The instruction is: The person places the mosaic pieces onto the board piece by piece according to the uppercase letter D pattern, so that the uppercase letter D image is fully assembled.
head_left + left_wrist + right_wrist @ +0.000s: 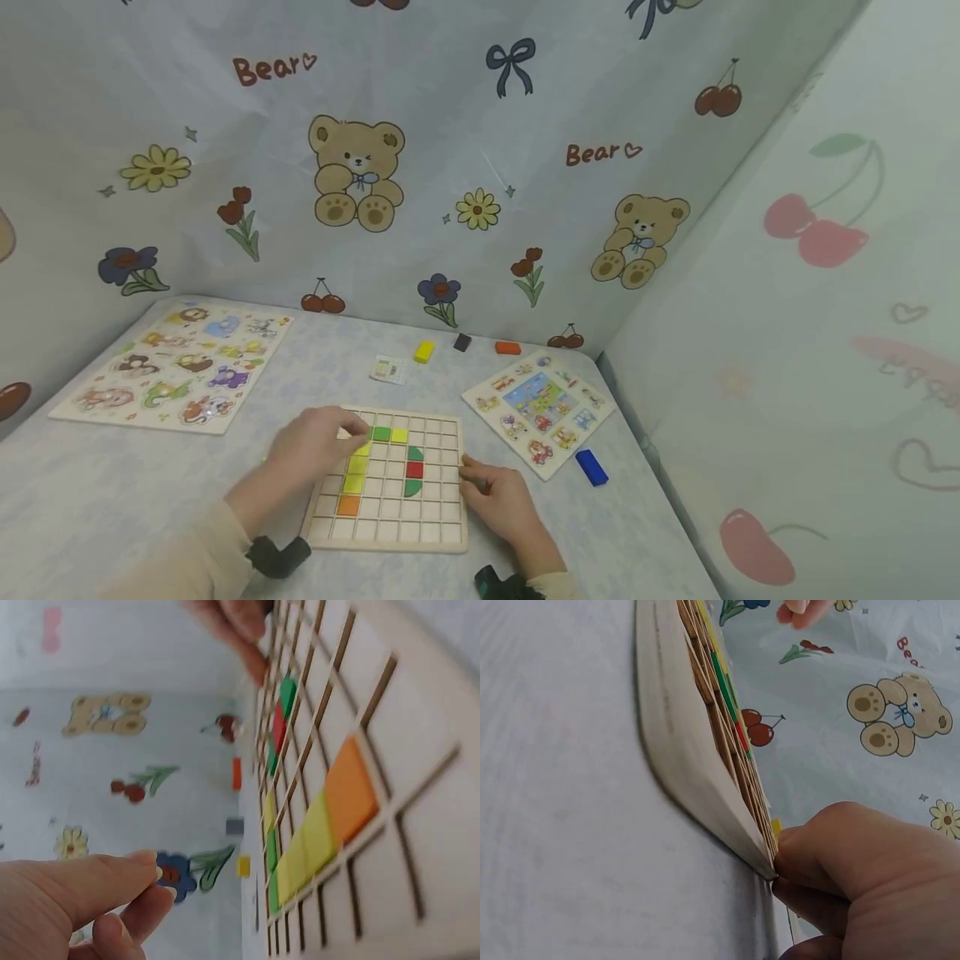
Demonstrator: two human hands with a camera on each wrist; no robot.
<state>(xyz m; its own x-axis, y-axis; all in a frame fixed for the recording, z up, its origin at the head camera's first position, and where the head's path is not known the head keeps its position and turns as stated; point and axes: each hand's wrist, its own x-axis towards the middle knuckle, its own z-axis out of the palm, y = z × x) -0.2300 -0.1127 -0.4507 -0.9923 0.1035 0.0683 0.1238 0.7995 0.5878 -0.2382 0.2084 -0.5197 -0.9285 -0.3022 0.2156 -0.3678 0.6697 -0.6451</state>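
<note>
The left hand (318, 446) lay over the upper left part of the wooden grid board (390, 533), fingers bent together above the yellow tiles (356, 475); whether it pinched a piece could not be told. The right hand (501, 498) pressed curled fingers against the board's right edge, holding nothing else. The board lay flat on the table (112, 492), front and centre, carrying an orange tile (348, 505), a green tile (382, 433) and a red tile (414, 469). A blue block (592, 467) lay on the table to the right of the board, just beside a picture puzzle (540, 408).
</note>
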